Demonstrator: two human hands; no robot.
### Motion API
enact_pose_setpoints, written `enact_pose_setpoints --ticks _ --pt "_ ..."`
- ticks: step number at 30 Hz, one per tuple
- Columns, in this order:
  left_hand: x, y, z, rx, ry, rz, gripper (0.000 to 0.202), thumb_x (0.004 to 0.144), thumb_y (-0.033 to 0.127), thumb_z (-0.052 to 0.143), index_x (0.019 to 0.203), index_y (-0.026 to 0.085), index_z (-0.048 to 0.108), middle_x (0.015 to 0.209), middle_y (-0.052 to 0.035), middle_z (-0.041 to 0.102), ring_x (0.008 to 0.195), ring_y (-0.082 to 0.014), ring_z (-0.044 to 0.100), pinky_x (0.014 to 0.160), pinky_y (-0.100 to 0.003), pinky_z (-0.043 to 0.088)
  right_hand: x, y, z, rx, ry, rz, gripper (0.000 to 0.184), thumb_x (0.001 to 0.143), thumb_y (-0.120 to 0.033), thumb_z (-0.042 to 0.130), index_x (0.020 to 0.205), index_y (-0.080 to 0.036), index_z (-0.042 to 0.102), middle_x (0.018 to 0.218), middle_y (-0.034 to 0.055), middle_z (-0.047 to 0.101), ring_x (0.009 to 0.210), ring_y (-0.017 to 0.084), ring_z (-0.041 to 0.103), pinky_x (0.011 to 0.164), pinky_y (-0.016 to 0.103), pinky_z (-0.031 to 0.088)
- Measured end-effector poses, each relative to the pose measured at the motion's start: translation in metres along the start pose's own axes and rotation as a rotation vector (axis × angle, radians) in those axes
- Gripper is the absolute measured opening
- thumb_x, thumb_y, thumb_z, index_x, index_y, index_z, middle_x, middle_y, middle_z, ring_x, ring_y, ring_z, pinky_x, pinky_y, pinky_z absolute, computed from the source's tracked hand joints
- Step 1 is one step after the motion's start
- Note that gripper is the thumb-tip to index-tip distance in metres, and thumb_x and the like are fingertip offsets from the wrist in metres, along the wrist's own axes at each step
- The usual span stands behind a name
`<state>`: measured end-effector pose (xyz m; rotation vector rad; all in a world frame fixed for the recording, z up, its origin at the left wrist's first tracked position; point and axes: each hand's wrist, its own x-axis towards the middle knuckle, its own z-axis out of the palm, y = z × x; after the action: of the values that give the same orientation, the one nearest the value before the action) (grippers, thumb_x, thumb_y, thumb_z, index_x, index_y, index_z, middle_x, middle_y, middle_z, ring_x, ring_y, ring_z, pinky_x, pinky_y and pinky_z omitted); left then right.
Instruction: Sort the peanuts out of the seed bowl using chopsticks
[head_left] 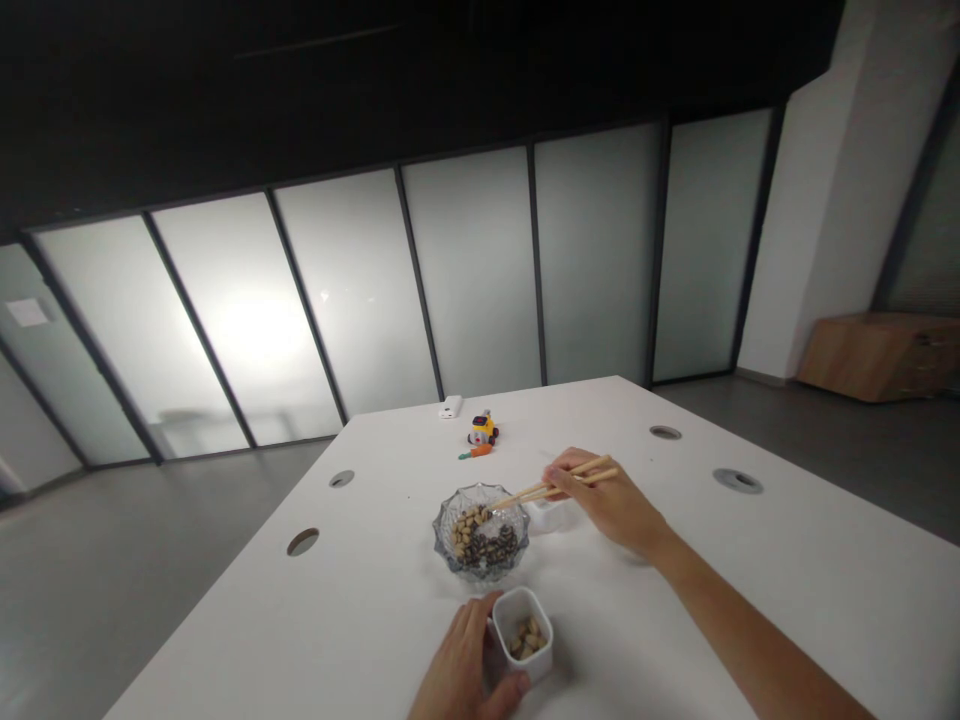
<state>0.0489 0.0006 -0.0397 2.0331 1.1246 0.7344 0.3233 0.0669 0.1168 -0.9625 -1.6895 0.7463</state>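
My left hand (466,662) is wrapped round the side of a small white square cup (546,660), which has some pistachios (528,640) at its bottom. In my right hand (611,508) is a pair of light wooden chopsticks (525,494), their tips reaching over the clear glass bowl (480,576). Pistachios (463,525) lie at the left side of this bowl and dark striped seeds (495,548) at the front and right. Whether the tips pinch anything is too small to tell. A second white container (551,518) stands right of the bowl, partly hidden by my right hand.
Farther back on the white table (390,620) are an orange carrot-like toy (478,452), a yellow toy vehicle (484,429) and a small white box-like object (451,407). Round holes (303,542) pierce the tabletop on both sides. A wooden cabinet (877,355) stands at the right wall.
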Motion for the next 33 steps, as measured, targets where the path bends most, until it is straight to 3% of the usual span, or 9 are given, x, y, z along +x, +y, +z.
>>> enact_pose_setpoints --ticks 2,7,17,27,33 --pt "0.0 0.0 0.0 -0.016 0.004 0.017 0.069 0.083 0.03 0.075 0.147 0.013 0.053 0.138 -0.0215 0.064 0.125 -0.0388 0.061 0.109 -0.048 0.048 0.0 0.015 0.015 -0.119 0.064 -0.103 0.051 0.099 -0.066 0.061 0.079 -0.021 0.076 0.084 0.006 0.073 0.081 0.022 0.071 0.081 0.035 0.059" --pt "0.0 0.004 -0.001 -0.022 0.011 0.003 0.064 0.084 0.03 0.075 0.144 0.015 0.056 0.136 -0.0195 0.065 0.121 -0.0375 0.061 0.106 -0.046 0.048 -0.008 0.042 0.044 -0.127 -0.005 -0.143 0.051 0.104 -0.064 0.056 0.086 -0.021 0.079 0.088 0.0077 0.075 0.084 0.023 0.069 0.08 0.035 0.054" --pt "0.001 0.007 0.0 -0.012 0.009 0.009 0.066 0.085 0.032 0.075 0.145 0.015 0.056 0.135 -0.0185 0.065 0.12 -0.0364 0.061 0.106 -0.046 0.048 -0.015 0.052 0.058 -0.111 -0.055 -0.155 0.055 0.104 -0.067 0.055 0.084 -0.022 0.079 0.088 0.0068 0.071 0.084 0.023 0.068 0.08 0.036 0.054" --pt "0.001 0.005 -0.001 -0.026 0.004 0.023 0.068 0.086 0.038 0.077 0.145 0.015 0.055 0.136 -0.0197 0.065 0.122 -0.0384 0.06 0.108 -0.048 0.048 -0.014 0.044 0.055 -0.101 -0.054 -0.177 0.049 0.106 -0.059 0.057 0.083 -0.021 0.078 0.088 0.007 0.072 0.083 0.023 0.068 0.08 0.035 0.054" --pt "0.0 0.003 -0.002 -0.041 0.007 0.038 0.067 0.086 0.036 0.077 0.146 0.016 0.055 0.138 -0.0194 0.065 0.124 -0.0377 0.06 0.108 -0.047 0.048 -0.003 0.018 0.026 -0.033 0.001 -0.133 0.043 0.1 -0.059 0.066 0.084 -0.022 0.079 0.09 0.0073 0.076 0.085 0.023 0.071 0.082 0.035 0.059"
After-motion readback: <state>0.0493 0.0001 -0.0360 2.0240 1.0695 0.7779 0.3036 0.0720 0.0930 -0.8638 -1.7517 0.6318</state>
